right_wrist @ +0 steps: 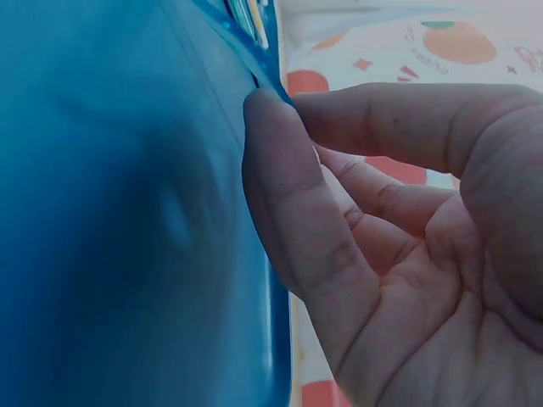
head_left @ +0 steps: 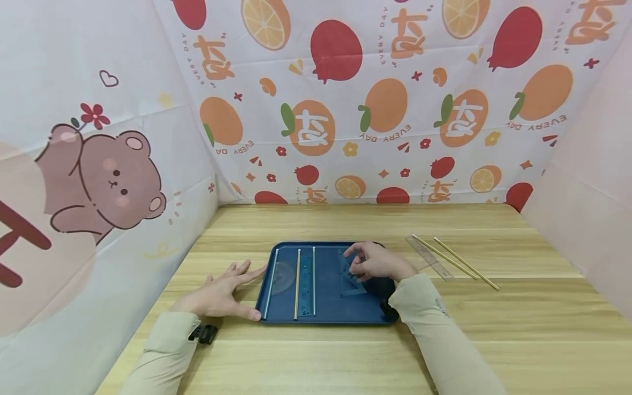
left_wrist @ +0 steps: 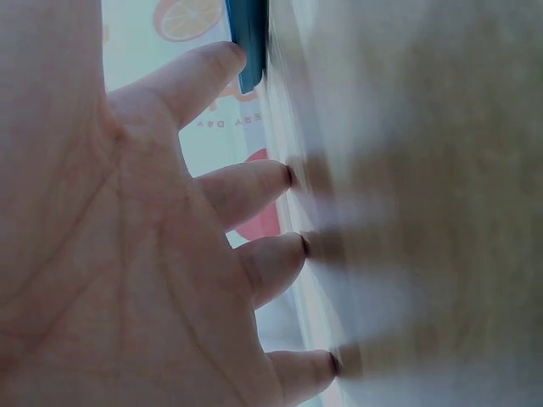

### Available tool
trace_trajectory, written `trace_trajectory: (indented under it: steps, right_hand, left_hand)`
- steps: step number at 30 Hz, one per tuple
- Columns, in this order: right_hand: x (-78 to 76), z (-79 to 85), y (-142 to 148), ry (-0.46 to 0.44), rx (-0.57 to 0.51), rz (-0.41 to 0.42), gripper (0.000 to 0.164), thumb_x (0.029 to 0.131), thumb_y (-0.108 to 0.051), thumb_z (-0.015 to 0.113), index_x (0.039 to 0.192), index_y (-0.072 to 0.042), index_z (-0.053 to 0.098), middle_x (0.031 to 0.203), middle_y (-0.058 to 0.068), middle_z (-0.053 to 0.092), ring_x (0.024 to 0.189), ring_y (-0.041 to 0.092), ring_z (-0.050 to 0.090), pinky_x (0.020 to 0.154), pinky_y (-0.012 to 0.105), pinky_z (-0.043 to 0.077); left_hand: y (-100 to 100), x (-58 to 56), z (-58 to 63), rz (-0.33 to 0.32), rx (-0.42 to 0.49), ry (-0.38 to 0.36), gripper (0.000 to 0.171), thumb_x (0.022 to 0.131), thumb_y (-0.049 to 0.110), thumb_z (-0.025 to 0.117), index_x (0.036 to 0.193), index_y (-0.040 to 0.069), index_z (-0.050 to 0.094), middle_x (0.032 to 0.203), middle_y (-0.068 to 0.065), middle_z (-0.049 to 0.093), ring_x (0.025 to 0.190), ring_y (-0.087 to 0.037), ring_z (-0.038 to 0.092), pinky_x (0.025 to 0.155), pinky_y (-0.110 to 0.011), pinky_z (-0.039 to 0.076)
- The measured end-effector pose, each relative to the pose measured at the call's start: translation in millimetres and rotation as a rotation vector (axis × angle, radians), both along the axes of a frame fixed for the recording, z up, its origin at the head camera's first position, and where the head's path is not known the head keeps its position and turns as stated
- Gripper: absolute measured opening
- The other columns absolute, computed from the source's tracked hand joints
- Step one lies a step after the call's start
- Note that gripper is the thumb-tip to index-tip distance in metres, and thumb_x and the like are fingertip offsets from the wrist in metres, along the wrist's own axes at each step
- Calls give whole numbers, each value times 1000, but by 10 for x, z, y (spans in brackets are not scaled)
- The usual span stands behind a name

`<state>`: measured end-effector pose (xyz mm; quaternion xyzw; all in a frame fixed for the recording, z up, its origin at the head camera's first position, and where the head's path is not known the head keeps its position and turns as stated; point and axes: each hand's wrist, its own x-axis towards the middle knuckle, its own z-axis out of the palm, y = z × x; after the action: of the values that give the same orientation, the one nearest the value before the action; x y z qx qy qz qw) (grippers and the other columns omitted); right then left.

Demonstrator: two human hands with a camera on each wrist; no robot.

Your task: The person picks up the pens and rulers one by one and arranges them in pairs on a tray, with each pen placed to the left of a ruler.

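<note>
A clear set square (head_left: 347,287) is over the right half of the blue tray (head_left: 327,308). My right hand (head_left: 374,262) pinches its edge between thumb and forefinger; in the right wrist view the set square (right_wrist: 244,49) slants up from the tray floor. My left hand (head_left: 224,293) lies spread at the tray's left side. Its thumb touches the near left corner, and the other fingertips rest on the table in the left wrist view. On the tray's left half are a clear protractor (head_left: 285,278), a clear straight ruler (head_left: 306,288) and three pencils (head_left: 297,285), laid lengthwise.
Right of the tray, another clear ruler (head_left: 428,255) and two pencils (head_left: 466,262) lie slanted on the wooden table (head_left: 316,362). Patterned cloth walls (head_left: 345,148) stand behind and at the left, with a plain pale one at the right.
</note>
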<state>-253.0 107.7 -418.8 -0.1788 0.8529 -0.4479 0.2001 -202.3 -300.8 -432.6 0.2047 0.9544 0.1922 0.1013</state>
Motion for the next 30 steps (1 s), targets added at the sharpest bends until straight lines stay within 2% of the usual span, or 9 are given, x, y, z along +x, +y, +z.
trace_trajectory:
  steps: [6, 12, 18, 25, 30]
  right_hand:
    - [26, -19, -190, 12, 83, -4, 40, 102, -2, 67, 142, -2, 62, 90, 7, 67, 78, 15, 73, 79, 35, 67]
    - [52, 14, -354, 12, 138, -13, 41, 101, -1, 69, 141, -3, 63, 86, 7, 67, 72, 17, 72, 76, 34, 66]
    - [103, 51, -496, 28, 201, -45, 36, 99, 1, 72, 134, -6, 68, 87, 9, 67, 69, 17, 71, 71, 33, 65]
    - [177, 61, -626, 79, 310, -63, 35, 98, -4, 76, 132, -8, 69, 84, 8, 67, 65, 16, 71, 68, 30, 62]
    - [200, 56, -688, 88, 349, -68, 36, 99, -7, 76, 135, -8, 68, 86, 8, 67, 65, 16, 71, 68, 30, 61]
  left_hand:
    - [-20, 4, -15, 5, 18, -12, 110, 76, 64, 90, 168, 29, 40, 175, -31, 20, 159, -65, 11, 106, -98, 5]
    - [-5, -13, -10, 8, 17, -15, 110, 77, 65, 90, 168, 29, 40, 176, -31, 20, 160, -64, 10, 107, -97, 5]
    - [23, -21, 20, 5, 12, -14, 111, 77, 66, 89, 168, 29, 39, 176, -31, 19, 160, -64, 9, 107, -97, 5]
    - [20, -1, 21, 11, 0, -20, 110, 77, 65, 89, 168, 29, 39, 176, -30, 19, 160, -63, 9, 108, -97, 4]
    - [8, 16, 16, 17, 8, -28, 110, 77, 65, 90, 168, 29, 40, 176, -30, 19, 160, -63, 9, 108, -97, 4]
